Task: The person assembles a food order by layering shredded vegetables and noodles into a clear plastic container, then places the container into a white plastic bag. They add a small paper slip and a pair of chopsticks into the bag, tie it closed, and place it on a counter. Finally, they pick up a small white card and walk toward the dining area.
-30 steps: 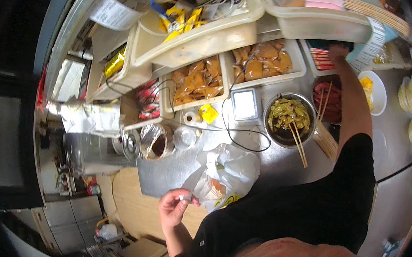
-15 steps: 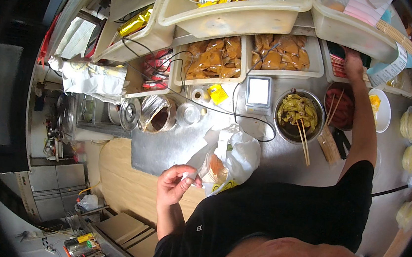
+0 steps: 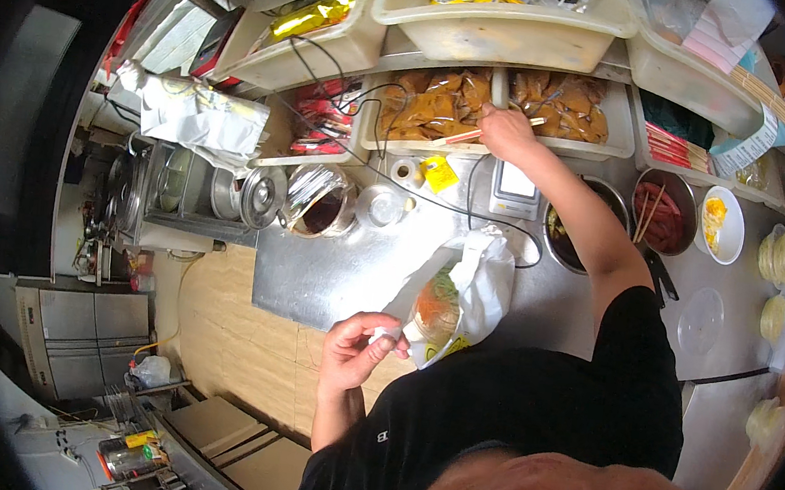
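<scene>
My left hand (image 3: 359, 350) is closed, its fingers pinching a white edge of a plastic bag (image 3: 487, 278). Inside the bag's mouth sits a clear container (image 3: 439, 308) with orange and green shredded food. My right hand (image 3: 509, 135) reaches far across the counter, closed around paper-wrapped chopsticks (image 3: 460, 138) with red marks. It hovers over the two bins of brown sauce packets, by the divide between the left bin (image 3: 409, 143) and the right bin (image 3: 623, 126). Its fingertips are partly hidden, so I cannot tell whether they touch a packet.
Under my right forearm are a scale (image 3: 516, 196) and a steel bowl (image 3: 587, 264), partly covered. To the right stand a pot of reddish food (image 3: 662, 217), a white bowl (image 3: 730, 238) and a knife handle (image 3: 661, 278). A black cable (image 3: 499, 221) crosses the counter. A foil-topped pot (image 3: 321, 221) stands left.
My right hand has moved left from the bin of wrapped chopsticks to the sauce packets, now carrying chopsticks. My left hand keeps its pinch on the bag. The view has shifted slightly.
</scene>
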The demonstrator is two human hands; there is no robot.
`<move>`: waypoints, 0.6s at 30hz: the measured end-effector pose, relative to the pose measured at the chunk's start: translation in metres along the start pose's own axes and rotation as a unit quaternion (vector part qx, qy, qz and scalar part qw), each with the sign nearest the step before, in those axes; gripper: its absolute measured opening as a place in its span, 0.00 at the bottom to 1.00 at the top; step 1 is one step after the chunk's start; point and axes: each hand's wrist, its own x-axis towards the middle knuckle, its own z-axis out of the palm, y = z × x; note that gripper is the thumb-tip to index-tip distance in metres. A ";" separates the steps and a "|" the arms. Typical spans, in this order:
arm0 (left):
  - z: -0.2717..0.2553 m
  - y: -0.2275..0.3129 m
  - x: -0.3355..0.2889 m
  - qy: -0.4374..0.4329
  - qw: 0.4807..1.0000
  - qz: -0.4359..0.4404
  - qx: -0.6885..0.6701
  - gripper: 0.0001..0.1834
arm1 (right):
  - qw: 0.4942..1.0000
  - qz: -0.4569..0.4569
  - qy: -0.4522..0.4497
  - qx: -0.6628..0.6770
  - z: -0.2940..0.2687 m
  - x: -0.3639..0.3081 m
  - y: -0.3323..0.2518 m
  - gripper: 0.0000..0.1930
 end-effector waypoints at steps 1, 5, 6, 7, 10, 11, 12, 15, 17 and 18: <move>-0.001 0.000 -0.003 -0.003 1.000 0.000 -0.011 0.12 | 1.000 -0.003 -0.005 -0.016 0.004 0.006 -0.002 0.11; -0.008 -0.005 -0.012 0.001 0.999 0.000 -0.038 0.12 | 0.995 0.042 0.025 0.084 0.003 0.011 0.001 0.07; -0.010 -0.006 -0.014 0.002 0.999 0.001 -0.043 0.12 | 0.996 0.049 0.022 0.074 -0.003 0.010 0.002 0.06; -0.012 -0.008 -0.015 0.013 0.999 0.008 -0.040 0.12 | 0.992 0.056 0.044 0.102 -0.011 0.008 0.000 0.06; -0.017 -0.013 -0.014 0.038 0.997 0.025 -0.063 0.13 | 0.968 0.074 0.121 0.207 -0.046 -0.002 -0.002 0.08; -0.019 -0.015 -0.012 0.028 0.996 0.036 -0.076 0.17 | 0.959 0.093 0.104 0.246 -0.059 -0.006 -0.002 0.09; -0.019 -0.017 -0.011 0.045 0.995 0.043 -0.080 0.19 | 0.948 0.114 0.086 0.285 -0.074 -0.011 -0.001 0.09; -0.020 -0.020 -0.004 0.064 0.992 0.063 -0.090 0.29 | 0.906 0.131 0.084 0.395 -0.107 -0.025 -0.012 0.10; -0.019 -0.021 -0.001 0.089 0.988 0.071 -0.106 0.31 | 0.882 0.156 0.086 0.437 -0.128 -0.037 -0.027 0.11; -0.019 -0.021 0.001 0.097 0.988 0.069 -0.098 0.37 | 0.859 0.143 0.067 0.487 -0.140 -0.047 -0.036 0.07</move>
